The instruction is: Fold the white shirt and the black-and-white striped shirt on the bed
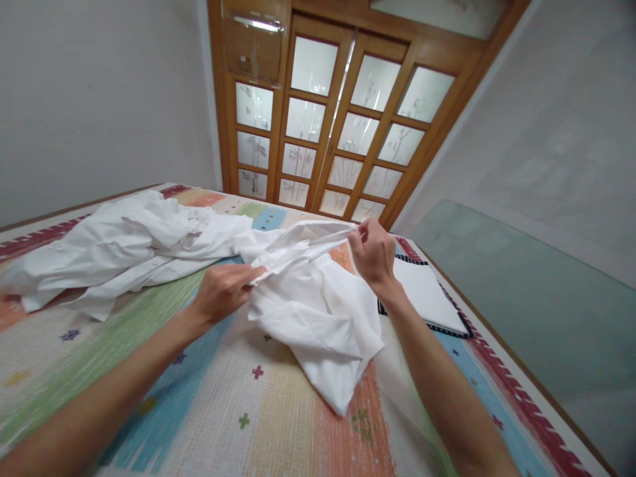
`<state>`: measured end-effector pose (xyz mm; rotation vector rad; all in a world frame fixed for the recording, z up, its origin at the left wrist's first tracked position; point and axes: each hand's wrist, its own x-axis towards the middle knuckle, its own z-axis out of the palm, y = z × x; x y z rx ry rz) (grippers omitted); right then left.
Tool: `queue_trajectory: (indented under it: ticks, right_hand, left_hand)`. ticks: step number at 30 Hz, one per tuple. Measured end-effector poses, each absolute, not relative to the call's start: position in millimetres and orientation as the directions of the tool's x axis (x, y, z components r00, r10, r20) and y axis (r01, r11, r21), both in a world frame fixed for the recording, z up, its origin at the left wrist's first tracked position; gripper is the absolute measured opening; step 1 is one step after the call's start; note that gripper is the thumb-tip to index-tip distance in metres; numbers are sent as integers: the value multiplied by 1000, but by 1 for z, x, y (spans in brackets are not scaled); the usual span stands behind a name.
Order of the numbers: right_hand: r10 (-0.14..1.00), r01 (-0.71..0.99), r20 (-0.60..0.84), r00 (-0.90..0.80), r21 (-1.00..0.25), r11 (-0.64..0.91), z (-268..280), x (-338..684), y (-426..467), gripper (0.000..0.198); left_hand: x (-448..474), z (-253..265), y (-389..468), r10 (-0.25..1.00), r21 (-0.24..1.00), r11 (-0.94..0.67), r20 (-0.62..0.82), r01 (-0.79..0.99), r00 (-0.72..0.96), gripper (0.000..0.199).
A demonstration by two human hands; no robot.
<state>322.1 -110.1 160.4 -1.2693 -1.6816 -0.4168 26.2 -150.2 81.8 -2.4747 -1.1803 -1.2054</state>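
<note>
My left hand (pixel 224 291) is closed on one edge of a crumpled white cloth garment (pixel 318 311), its fingers pinched together. Farther off and to the right, my right hand (pixel 371 250) pinches another part of the same edge. Between the two hands this edge is stretched and lifted, while the rest hangs and lies in folds on the bedspread, ending in a pointed corner towards me. On the left lies a heap of white cloth (pixel 139 232); it touches the garment, and I cannot tell whether the two are joined.
Beneath everything spreads a striped, colourful bedspread (pixel 199 411). A flat white piece with black patterned trim (pixel 427 291) lies to the right, partly behind my right arm. A greenish panel (pixel 527 291) stands along the right wall. Wooden doors with glass panes (pixel 328 112) close the far end.
</note>
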Motion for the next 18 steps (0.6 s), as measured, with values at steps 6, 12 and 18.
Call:
queue_trajectory:
  ticks: [6,12,18]
  right_hand:
    - [334,782,942,32,-231,578,185,297,-164,11]
    - [666,594,744,-55,-512,621,153,280,-166,14]
    - [889,477,291,-353,-762,439,96,274,-137,12]
  left_hand:
    - [25,147,-128,512,287,-470,859,835,-8,29]
    - [24,154,-147,702,376,-576,683,726,203,19]
    - [46,109,-163,730,340,-677,428,653,533,31]
